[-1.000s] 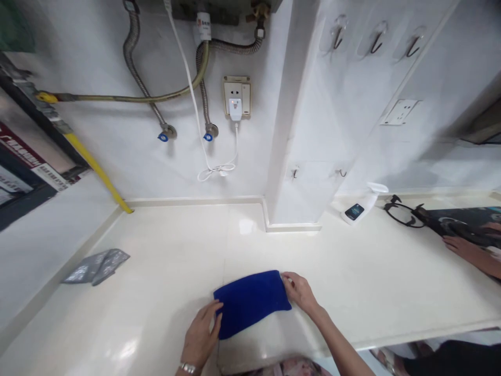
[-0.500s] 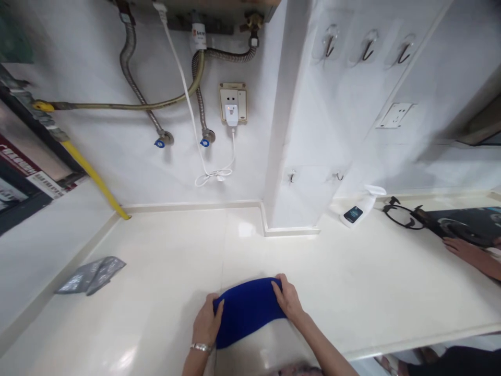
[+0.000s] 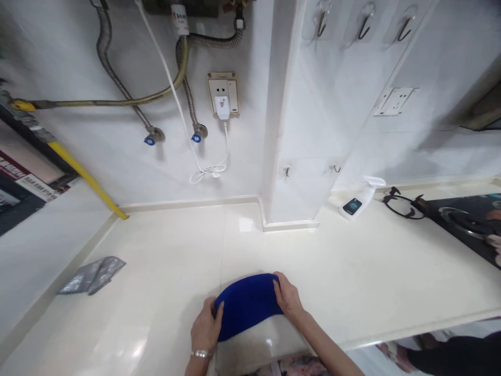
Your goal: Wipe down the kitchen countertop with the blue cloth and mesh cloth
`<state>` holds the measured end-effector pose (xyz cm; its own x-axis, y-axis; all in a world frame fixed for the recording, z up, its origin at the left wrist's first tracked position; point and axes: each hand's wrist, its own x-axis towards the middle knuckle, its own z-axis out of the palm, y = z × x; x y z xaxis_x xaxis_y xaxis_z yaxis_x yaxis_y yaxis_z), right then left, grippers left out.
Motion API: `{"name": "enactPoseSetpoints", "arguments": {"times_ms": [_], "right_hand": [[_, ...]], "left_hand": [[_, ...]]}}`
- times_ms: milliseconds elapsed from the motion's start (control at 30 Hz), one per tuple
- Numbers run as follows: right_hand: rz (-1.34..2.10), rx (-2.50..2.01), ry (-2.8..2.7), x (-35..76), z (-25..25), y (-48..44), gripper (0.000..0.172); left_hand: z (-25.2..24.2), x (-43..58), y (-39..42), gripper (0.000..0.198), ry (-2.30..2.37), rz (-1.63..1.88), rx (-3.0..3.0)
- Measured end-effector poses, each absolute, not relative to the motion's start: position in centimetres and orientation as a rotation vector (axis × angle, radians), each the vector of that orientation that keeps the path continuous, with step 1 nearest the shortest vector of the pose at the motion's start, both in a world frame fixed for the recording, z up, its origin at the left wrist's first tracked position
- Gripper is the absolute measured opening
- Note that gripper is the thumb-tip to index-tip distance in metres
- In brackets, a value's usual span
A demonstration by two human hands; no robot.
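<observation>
A folded blue cloth [image 3: 248, 307] is stretched between my two hands, low over the cream countertop [image 3: 172, 266]. My left hand [image 3: 206, 325], with a silver band at its wrist, pinches the cloth's left end, thumb on top. At the opposite end, my right hand [image 3: 288, 295] is closed on the cloth with the thumb in front and fingers behind. Whether the cloth's underside touches the counter, I cannot tell.
A crumpled grey plastic bag [image 3: 93, 275] lies at the left. On the right are a white spray bottle [image 3: 362, 198], a black ring-shaped pan support [image 3: 405, 205] and a gas stove [image 3: 465, 219] with another person's hand [image 3: 495, 243]. A yellow pipe [image 3: 88, 180] enters the counter.
My view has shifted slightly. Both hands keep hold of the cloth, which lies slightly higher in view. The other person's hand has moved from the stove's front edge farther right.
</observation>
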<state>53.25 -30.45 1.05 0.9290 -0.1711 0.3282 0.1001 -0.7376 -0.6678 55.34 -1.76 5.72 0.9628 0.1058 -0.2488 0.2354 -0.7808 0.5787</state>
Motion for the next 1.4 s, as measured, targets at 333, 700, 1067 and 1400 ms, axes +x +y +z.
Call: {"name": "enactPoseSetpoints", "arguments": {"times_ms": [333,700,1067,1400], "right_hand": [[-0.698,-2.164,0.096,54.2,3.6,-33.9,0.031],[-0.452,-2.294,0.656,53.9,1.2,-41.9,0.036],[-0.438,-2.449,0.45,54.1,5.6,-39.2,0.041],[-0.272,-2.353,0.068,53.1,6.3,-33.0,0.045]], "left_hand": [[7.3,55.0,-5.2,0.048,0.109,-0.028,2.14],[2.9,57.4,-12.1,0.059,-0.091,-0.278,2.0],[4.3,63.2,3.3,0.09,0.195,0.052,2.555],[1.8,62.2,4.1,0.087,0.267,0.126,2.847]]}}
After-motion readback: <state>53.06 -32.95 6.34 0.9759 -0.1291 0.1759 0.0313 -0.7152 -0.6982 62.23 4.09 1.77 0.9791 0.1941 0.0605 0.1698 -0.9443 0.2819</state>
